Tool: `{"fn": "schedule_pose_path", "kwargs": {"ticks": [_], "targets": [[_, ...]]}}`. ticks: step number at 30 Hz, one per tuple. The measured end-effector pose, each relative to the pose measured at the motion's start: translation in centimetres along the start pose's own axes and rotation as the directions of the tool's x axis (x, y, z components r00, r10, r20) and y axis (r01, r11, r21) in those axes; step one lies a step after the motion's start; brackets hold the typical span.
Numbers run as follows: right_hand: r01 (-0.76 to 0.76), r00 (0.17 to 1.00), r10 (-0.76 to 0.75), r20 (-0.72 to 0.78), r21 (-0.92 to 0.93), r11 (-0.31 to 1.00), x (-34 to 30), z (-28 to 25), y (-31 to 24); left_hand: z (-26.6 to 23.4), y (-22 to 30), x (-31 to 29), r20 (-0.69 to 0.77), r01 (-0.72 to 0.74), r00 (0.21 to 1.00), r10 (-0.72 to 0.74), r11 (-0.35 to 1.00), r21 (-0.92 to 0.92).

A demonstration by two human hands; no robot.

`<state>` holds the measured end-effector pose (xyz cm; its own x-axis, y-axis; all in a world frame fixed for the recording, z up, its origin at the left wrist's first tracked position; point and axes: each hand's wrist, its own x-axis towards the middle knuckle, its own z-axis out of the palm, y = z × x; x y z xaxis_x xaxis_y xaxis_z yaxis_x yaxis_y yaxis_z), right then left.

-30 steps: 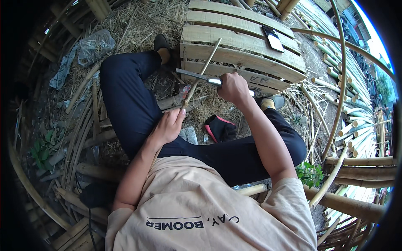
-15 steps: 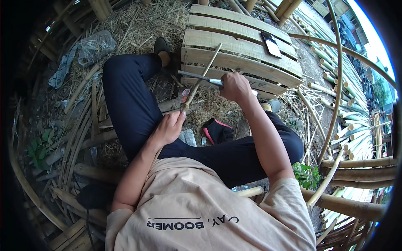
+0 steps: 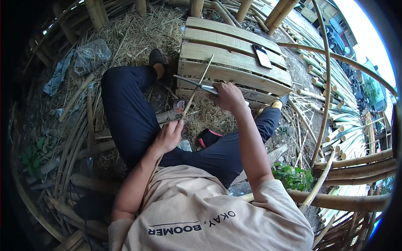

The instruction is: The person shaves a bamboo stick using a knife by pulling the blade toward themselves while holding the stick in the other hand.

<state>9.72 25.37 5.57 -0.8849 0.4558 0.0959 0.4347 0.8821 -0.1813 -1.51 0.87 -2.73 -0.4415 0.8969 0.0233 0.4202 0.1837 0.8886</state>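
Observation:
My left hand (image 3: 169,136) is closed around the lower end of a thin bamboo strip (image 3: 191,101), which slants up and away over my lap. In my right hand (image 3: 227,97) is a knife (image 3: 186,80), gripped by its handle. Its long blade points left and crosses the strip about midway, seemingly touching it. Past the blade, the strip's far end reaches over the near slats of a low wooden slatted crate (image 3: 234,52). Part of the knife handle is hidden by my fingers.
A phone (image 3: 263,57) lies on the crate. Between my legs sits a black and pink item (image 3: 208,138). Clear plastic (image 3: 93,56) and straw cover the ground at left. Bamboo poles (image 3: 349,129) are stacked at right, near a curved upright pole (image 3: 326,83).
My right leg has swung inward, and the whole view has shifted slightly. Both hands keep their hold; the blade still crosses the strip at nearly the same place.

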Motion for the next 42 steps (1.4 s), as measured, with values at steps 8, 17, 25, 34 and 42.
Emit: {"fn": "schedule_pose_path", "kwargs": {"ticks": [8,17,25,34,42], "targets": [[-0.111,0.992,0.117,-0.043,0.110,0.988,-2.8,2.1,0.5,0.9,-1.2,-0.2,-0.087,-0.076,0.992,0.092,0.983,0.166],[-0.156,0.969,0.206,-0.137,0.310,0.938,-3.6,4.7,-0.2,0.4,-0.8,0.1,0.001,-0.079,0.997,0.079,0.997,-0.005],[-0.260,0.902,0.380,-0.207,0.443,0.858,-3.9,9.0,-2.4,0.9,-2.2,0.2,-0.062,-0.095,0.993,0.100,0.992,0.080],[-0.272,0.878,0.417,-0.236,0.472,0.839,-5.6,11.4,-1.5,-0.3,-1.3,0.1,-0.014,-0.034,0.999,0.035,0.997,0.067],[-0.319,0.903,0.385,-0.189,0.304,0.898,-3.0,8.3,0.2,-0.1,-2.2,0.1,-0.053,-0.133,0.989,0.136,0.989,0.065]]}}
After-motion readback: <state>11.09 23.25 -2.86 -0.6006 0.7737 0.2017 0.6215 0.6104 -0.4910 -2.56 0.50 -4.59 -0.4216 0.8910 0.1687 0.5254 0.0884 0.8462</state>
